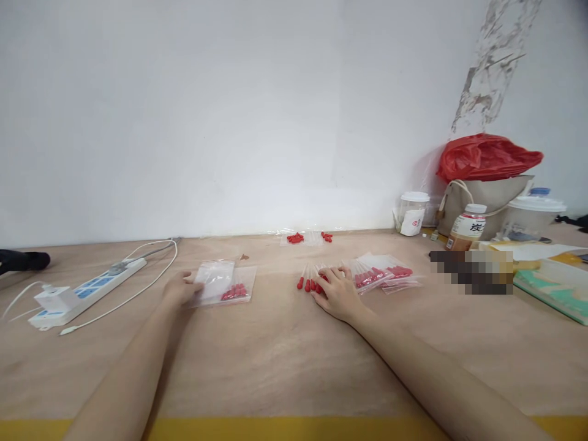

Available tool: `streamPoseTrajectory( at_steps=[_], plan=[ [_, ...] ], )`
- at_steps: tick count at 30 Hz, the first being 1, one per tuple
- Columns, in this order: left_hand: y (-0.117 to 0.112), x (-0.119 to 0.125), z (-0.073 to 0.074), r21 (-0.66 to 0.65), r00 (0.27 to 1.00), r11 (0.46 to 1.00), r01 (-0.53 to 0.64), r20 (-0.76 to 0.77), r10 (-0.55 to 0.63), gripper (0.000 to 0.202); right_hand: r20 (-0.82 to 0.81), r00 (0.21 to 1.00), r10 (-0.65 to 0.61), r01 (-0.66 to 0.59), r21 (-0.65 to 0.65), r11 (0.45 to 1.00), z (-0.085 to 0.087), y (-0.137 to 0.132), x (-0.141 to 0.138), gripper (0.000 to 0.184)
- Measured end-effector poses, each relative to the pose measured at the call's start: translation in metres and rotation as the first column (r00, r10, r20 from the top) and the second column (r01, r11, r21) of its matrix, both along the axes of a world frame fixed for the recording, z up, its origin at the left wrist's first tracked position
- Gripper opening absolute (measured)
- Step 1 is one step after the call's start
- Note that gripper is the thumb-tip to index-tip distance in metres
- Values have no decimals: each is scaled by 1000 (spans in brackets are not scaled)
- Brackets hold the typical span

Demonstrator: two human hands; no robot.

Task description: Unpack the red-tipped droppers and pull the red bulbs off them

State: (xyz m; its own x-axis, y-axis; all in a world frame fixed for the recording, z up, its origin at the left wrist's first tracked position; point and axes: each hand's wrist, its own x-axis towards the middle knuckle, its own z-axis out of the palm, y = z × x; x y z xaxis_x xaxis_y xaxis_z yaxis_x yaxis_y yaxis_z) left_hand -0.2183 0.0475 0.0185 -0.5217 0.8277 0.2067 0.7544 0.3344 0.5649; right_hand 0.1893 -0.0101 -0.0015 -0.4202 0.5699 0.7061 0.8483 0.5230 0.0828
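On the left, my left hand (181, 289) has its fingers closed at the left edge of a clear plastic bag (215, 280). Beside and under that bag lies another clear bag holding red-bulbed droppers (236, 292). My right hand (339, 295) is palm down with fingers apart over loose droppers (307, 285). Their red bulbs point toward me and their thin clear stems point to the wall. The fingertips touch some of them, and the hand partly hides the rest. Just right of this hand are filled bags of droppers (370, 277) and a further overlapping pile of bags (399, 272).
More red-bulbed droppers (295, 238) lie in clear plastic by the wall. A power strip (98, 288) with a white cable (151, 285) is at left. A lidded cup (412, 214), a bottle (468, 226), a tote bag (498, 190) and a green box (551, 291) stand right.
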Motion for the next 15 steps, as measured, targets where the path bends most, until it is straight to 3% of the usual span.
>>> streamPoseTrajectory(
  at_steps=[4, 6, 8, 9, 11, 13, 15],
  plan=[
    [-13, -21, 8, -72, 995, 997, 38, -92, -44, 58, -2, 1000, 1, -1, -10, 1000, -1, 0, 0, 18],
    [-20, -12, 14, -47, 985, 997, 57, -162, -64, 57, -2, 1000, -1, 1, -13, 1000, -1, 0, 0, 18],
    [-28, 10, 23, 1, 949, 984, 180, -263, -174, 47, -4, 1000, -3, 3, -12, 1000, 0, 0, 0, 19],
    [-32, 24, 27, 15, 851, 924, 382, -394, -346, 37, -6, 1000, -2, 2, -9, 1000, 0, -1, 0, 19],
    [-41, 53, 33, -113, 548, 692, 713, -527, -650, 30, -13, 1000, 2, -2, -3, 1000, 0, -2, 1, 20],
    [-48, 77, 34, -230, 352, 547, 805, -557, -753, 32, -20, 1000, 12, -12, 2, 1000, 1, -3, 2, 22],
    [-52, 91, 30, -277, 281, 508, 815, -579, -766, 27, -27, 999, 19, -19, 9, 1000, 1, -3, 3, 26]
  ],
)
